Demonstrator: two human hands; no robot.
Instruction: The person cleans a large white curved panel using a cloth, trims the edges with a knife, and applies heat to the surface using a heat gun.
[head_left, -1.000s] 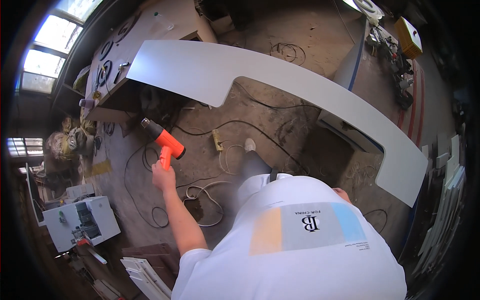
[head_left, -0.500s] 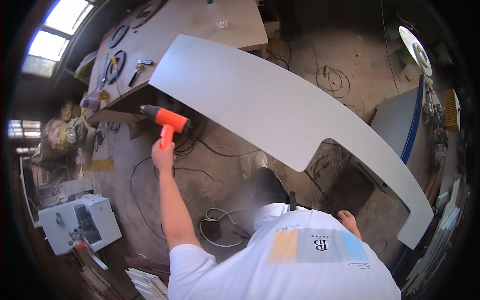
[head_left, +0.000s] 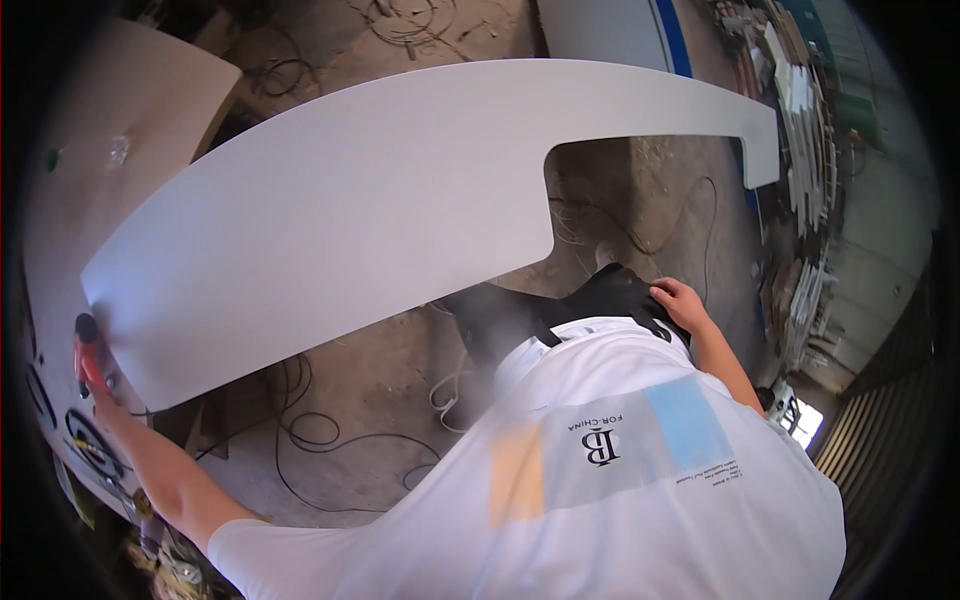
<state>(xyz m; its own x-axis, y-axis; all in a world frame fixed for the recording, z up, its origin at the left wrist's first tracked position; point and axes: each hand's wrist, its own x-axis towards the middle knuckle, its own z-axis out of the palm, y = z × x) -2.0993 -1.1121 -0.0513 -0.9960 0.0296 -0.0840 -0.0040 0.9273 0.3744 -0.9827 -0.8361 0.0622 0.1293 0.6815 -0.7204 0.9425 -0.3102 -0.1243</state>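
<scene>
At the far left, my left hand point(head_left: 104, 396) is closed round the handle of an orange heat gun point(head_left: 88, 362) with a dark end. The heat gun is beside the left end of a large white curved panel point(head_left: 360, 210); whether it touches the panel or the table I cannot tell. The panel stretches across in front of me, with a rounded cut-out in its near edge on the right. Against my dark trousers, my right hand point(head_left: 682, 304) hangs loosely with its fingers partly extended and nothing visible in it.
A pale table point(head_left: 165, 75) extends under the panel's left end, with a clear bottle point(head_left: 118, 150) on it. Black coils point(head_left: 90, 436) lie near my left forearm. Loose cables point(head_left: 320, 430) cross the floor. White strips point(head_left: 800, 120) are stacked at the far right.
My view has turned to the right. My left hand has carried the heat gun from over the floor to the panel's left end. My right hand now shows more fully by my trousers.
</scene>
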